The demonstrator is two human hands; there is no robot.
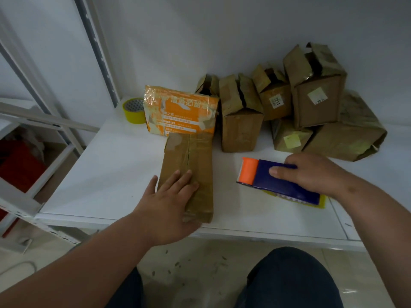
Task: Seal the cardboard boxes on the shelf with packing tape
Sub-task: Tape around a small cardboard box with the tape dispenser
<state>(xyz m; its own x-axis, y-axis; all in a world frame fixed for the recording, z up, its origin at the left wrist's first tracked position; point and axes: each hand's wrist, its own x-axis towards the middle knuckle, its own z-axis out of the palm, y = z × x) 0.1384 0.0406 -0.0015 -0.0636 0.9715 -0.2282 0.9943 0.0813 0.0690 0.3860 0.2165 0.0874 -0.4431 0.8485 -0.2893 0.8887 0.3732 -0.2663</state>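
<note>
A long brown cardboard box [189,156] lies flat on the white shelf [106,174], its top flaps closed with a seam down the middle. My left hand [169,201] rests flat on its near end, fingers spread. To the right, my right hand [311,172] grips a blue tape dispenser [282,183] with an orange roller at its left end; it lies on the shelf with yellow tape under it. Several brown boxes [242,121] with open flaps stand at the back right.
An orange printed box [180,112] stands behind the long box. A spare yellow tape roll [133,110] sits at the back left by the shelf upright [97,54]. A lower rack with a red item [20,165] is at left. My legs are below the shelf edge.
</note>
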